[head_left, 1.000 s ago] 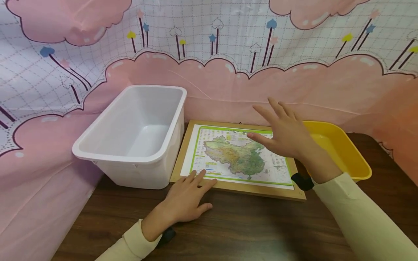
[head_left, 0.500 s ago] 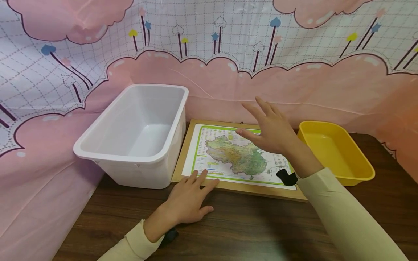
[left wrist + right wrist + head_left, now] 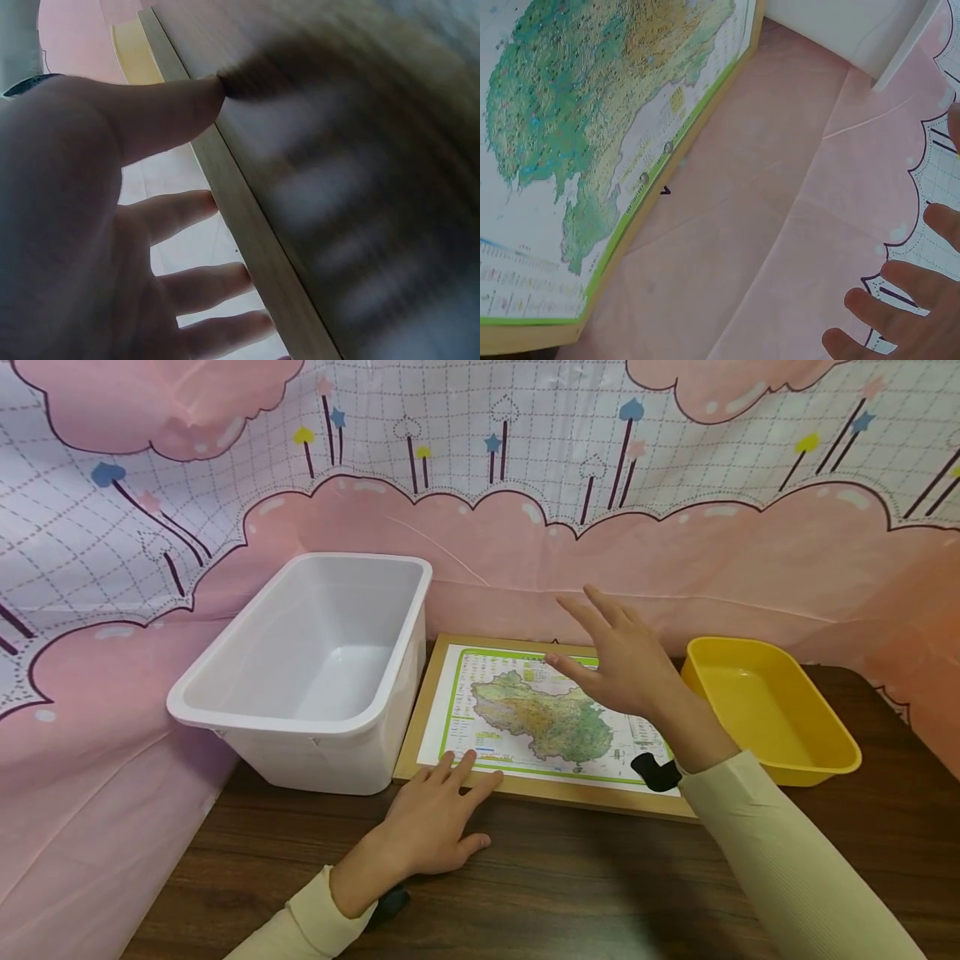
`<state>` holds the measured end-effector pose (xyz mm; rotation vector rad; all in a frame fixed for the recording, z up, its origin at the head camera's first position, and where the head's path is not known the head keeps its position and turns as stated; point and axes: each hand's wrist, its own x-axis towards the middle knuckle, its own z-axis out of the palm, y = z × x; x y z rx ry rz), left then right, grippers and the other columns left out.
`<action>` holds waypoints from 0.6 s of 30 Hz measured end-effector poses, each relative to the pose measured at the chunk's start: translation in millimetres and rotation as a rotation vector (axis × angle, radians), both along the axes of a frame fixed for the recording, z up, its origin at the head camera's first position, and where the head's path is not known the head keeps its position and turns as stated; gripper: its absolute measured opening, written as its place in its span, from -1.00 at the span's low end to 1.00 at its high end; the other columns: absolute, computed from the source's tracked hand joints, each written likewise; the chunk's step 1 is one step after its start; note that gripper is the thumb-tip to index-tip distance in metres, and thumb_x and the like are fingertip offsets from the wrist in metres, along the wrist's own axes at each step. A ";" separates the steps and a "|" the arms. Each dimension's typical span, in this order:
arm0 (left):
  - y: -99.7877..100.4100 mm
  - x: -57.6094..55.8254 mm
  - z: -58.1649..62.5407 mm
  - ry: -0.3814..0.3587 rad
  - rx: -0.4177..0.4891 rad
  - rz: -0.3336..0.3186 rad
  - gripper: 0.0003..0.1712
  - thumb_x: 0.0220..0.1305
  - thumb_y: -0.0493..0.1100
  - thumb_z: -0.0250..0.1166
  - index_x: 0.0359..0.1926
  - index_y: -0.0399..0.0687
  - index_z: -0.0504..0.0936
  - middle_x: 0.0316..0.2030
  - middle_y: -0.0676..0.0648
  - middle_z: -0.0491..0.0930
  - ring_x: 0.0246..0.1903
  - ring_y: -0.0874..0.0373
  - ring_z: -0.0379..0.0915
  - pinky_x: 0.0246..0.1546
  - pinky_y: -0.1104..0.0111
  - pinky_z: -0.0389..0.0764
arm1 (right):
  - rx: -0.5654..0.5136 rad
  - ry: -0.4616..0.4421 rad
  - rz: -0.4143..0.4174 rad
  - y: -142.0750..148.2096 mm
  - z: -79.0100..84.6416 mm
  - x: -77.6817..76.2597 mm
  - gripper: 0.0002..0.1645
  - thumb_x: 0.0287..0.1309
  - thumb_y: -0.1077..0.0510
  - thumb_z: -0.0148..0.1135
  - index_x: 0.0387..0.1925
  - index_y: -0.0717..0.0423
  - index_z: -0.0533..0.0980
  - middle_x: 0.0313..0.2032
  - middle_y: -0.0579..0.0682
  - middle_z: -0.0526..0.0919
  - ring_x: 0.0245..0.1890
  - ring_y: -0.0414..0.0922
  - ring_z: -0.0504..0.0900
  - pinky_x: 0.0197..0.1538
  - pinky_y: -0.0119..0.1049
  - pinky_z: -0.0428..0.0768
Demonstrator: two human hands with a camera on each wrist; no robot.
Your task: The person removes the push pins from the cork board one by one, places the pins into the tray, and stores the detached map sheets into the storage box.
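A printed map [image 3: 540,718] lies on a board with a wooden border [image 3: 573,797] on the table. My left hand [image 3: 427,827] is at the board's front left, fingers spread, with its fingertips overlapping the border and the map's lower corner. In the left wrist view, those fingers reach along the board's side edge [image 3: 251,225]. Raised above the map's right part is my right hand [image 3: 626,668], fingers spread and holding nothing; it hides some of the map. Two small round silvery pieces [image 3: 656,163] sit on the map's top margin in the right wrist view.
A deep white tub [image 3: 300,724] stands just left of the board. To its right is a shallower yellow basin [image 3: 765,718]. Behind everything hangs a pink, cloud-patterned cloth [image 3: 510,560]. The dark wooden tabletop [image 3: 525,885] extends in front.
My right hand has shifted left over the map, uncovering more of the yellow basin, then held nearly still. The left hand stays in place, and the head view has turned slightly.
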<state>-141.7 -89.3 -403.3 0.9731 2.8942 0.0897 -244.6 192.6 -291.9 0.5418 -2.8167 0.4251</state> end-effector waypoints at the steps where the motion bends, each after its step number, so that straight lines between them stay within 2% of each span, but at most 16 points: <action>1: 0.1 -0.2 0.0 -0.001 0.000 0.000 -0.11 0.45 0.34 0.29 0.66 0.27 0.23 0.63 -0.28 0.20 0.58 -0.33 0.21 0.46 -0.18 0.41 | 0.000 -0.003 -0.001 -0.2 -1.0 -1.2 0.00 0.40 -0.34 0.26 0.70 -0.29 0.07 0.72 0.11 -0.04 0.66 0.37 0.05 0.51 0.58 0.08; 10: 2.1 -2.1 0.0 -0.005 -0.011 -0.007 -0.11 0.46 0.34 0.26 0.67 0.28 0.20 0.64 -0.28 0.18 0.58 -0.33 0.19 0.47 -0.17 0.39 | -0.007 -0.091 -0.023 -4.4 -10.0 -15.2 -0.04 0.47 -0.29 0.19 0.72 -0.32 0.01 0.72 0.11 0.00 0.66 0.32 0.08 0.47 0.54 0.22; 18: -0.3 -0.9 -0.8 0.003 -0.002 -0.014 -0.12 0.46 0.33 0.27 0.66 0.27 0.22 0.63 -0.28 0.20 0.57 -0.34 0.21 0.45 -0.17 0.41 | -0.039 -0.203 -0.007 -10.4 -36.9 -39.9 -0.04 0.48 -0.21 0.24 0.71 -0.18 0.05 0.70 0.19 0.03 0.65 0.40 0.08 0.55 0.46 0.17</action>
